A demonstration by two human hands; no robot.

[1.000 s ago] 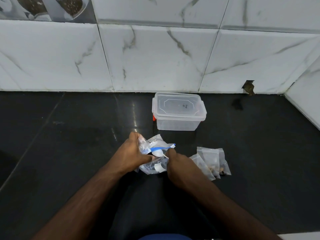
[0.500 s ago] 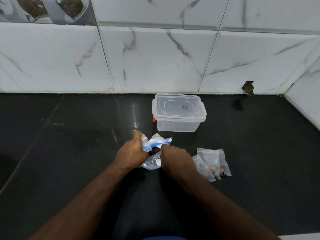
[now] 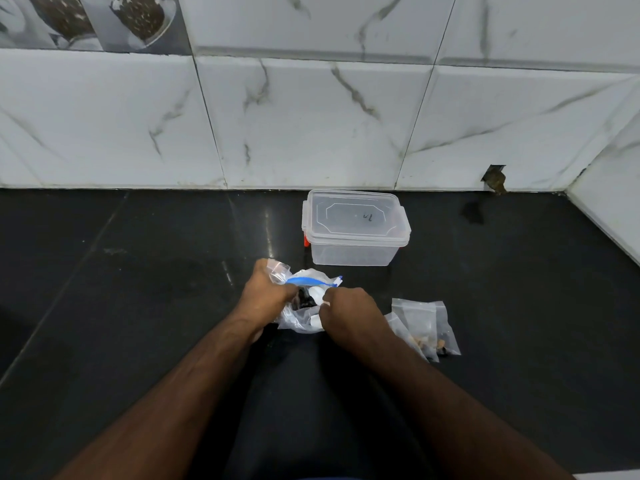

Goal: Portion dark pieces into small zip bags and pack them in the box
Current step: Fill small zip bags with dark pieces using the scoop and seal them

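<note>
Left hand [image 3: 265, 294] grips the big blue-zip bag [image 3: 304, 306] mid-surface, holding its mouth open; right hand [image 3: 346, 311] fingers curl inside, likely fishing dark pieces. Small zip bags [image 3: 424, 323] wait alongside; lidded box [image 3: 355, 226] sits near the surface's back edge.

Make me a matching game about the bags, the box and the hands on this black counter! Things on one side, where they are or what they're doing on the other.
Things:
1. box
2. small bags
3. big bag
4. left hand

Places or states:
A. lying to the right of the right hand
B. held between both hands
C. standing near the wall, lid on
D. grips the blue-striped top of the big bag

Pairs: 1-C, 2-A, 3-B, 4-D
</note>
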